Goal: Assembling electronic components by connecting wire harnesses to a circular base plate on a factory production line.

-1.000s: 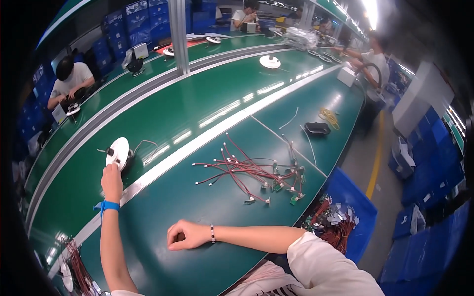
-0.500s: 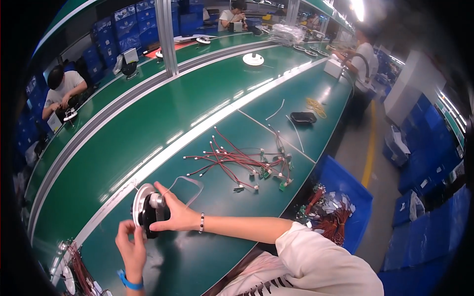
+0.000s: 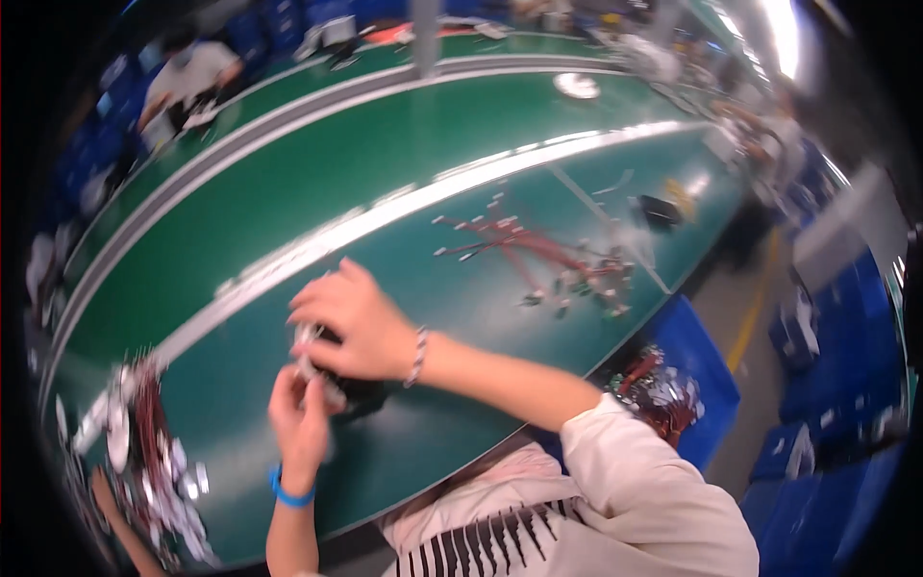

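Between my two hands is a round black-and-white device [image 3: 334, 392], blurred and mostly covered by fingers. My right hand [image 3: 361, 325] comes over its top from the right, fingers curved around it and a beaded bracelet on the wrist. From below, my left hand [image 3: 300, 418], with a blue wristband, pinches the near side of the device between thumb and fingers. Both hands are above the green bench [image 3: 423, 288]. To their right lies a loose heap of red wires [image 3: 538, 245] with white connectors and small green boards.
A blue bin [image 3: 716, 385] of wires stands by the bench's right edge. A black case [image 3: 660, 213] lies farther off. Wire bundles [image 3: 149, 413] and another person's arm [image 3: 125, 524] are at lower left. A white round part [image 3: 577, 86] sits on the green line beyond.
The view has swung left, so the bench things sit farther right. My right hand has turned over the top of the device, covering more of it. Another person's arm has appeared at lower left.
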Demonstrator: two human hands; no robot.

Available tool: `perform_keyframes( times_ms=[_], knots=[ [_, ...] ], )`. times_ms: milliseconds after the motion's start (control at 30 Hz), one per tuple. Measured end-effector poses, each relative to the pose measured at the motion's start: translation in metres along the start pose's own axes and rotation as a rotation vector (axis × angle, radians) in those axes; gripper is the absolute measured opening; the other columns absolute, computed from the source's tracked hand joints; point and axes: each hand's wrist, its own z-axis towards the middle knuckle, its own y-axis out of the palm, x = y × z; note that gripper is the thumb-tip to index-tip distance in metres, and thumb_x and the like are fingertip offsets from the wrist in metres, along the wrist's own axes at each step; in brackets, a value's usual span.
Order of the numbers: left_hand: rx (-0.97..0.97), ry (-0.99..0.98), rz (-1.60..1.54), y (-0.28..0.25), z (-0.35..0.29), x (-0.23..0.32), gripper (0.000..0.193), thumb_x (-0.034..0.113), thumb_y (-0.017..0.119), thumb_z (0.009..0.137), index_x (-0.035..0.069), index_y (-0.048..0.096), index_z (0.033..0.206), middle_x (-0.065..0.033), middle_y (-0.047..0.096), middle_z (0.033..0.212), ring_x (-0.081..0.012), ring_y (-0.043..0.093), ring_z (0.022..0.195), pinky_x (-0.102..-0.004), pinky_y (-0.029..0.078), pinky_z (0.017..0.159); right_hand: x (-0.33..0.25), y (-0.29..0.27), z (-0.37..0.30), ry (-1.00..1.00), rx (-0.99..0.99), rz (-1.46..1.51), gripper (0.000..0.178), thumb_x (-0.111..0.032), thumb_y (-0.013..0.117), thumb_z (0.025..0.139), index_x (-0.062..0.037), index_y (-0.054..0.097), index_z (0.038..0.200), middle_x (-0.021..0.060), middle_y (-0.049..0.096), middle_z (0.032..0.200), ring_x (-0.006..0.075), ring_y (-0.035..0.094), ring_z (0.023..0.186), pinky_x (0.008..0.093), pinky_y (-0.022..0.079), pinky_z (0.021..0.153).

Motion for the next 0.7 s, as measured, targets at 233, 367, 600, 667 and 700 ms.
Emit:
perform_keyframes(
  times_ms=[233,367,600,667,700],
  knots=[
    [-0.025,-0.075,-0.228,-0.008,-0.001,-0.012,0.009,0.008,0.042,0.085,0.000,0.043,0.090,-0.0054,0.052,0.080,-0.0105,0.055,0.068,-0.0233,0.051,0.055,0.007,-0.002,0.016,0.382,-0.008,0.385,0.050,-0.010,0.068,0.066,0.0007,0.047,0.110,0.0093,0.056,0.088,0.0138,0.055,0.081,0.0257,0.047,0.071],
    [-0.009,-0.111,-0.257,-0.010,-0.004,-0.012,0.009,0.008,0.043,0.085,0.000,0.043,0.090,-0.0057,0.052,0.082,-0.0109,0.056,0.070,-0.0231,0.051,0.057,0.016,-0.015,0.018,0.558,-0.225,0.293,0.038,-0.015,0.069,0.067,0.0000,0.055,0.099,0.0054,0.056,0.081,0.0112,0.054,0.079,0.0221,0.045,0.063],
    [-0.112,-0.155,-0.339,-0.010,0.000,-0.014,0.013,0.010,0.048,0.084,-0.001,0.045,0.089,-0.0052,0.053,0.078,-0.0083,0.053,0.069,-0.0226,0.051,0.056,0.003,-0.030,0.034,0.346,-0.358,0.211,0.011,-0.010,0.060,0.073,-0.0004,0.064,0.076,0.0021,0.051,0.066,0.0081,0.048,0.061,0.0216,0.037,0.050],
    [-0.115,-0.198,-0.374,-0.015,0.004,-0.021,0.014,0.011,0.048,0.084,-0.001,0.045,0.089,-0.0055,0.053,0.077,-0.0087,0.053,0.068,-0.0231,0.051,0.056,0.004,-0.034,0.039,0.306,-0.340,0.187,0.013,-0.011,0.058,0.075,0.0003,0.064,0.077,0.0017,0.050,0.065,0.0079,0.047,0.060,0.0211,0.037,0.050],
    [-0.123,-0.235,-0.412,-0.017,0.006,-0.024,0.014,0.012,0.048,0.084,-0.001,0.045,0.089,-0.0058,0.053,0.076,-0.0091,0.054,0.067,-0.0237,0.051,0.057,0.006,-0.037,0.040,0.264,-0.318,0.155,0.015,-0.012,0.056,0.077,0.0010,0.063,0.078,0.0014,0.050,0.065,0.0076,0.047,0.058,0.0205,0.037,0.049]
  ],
)
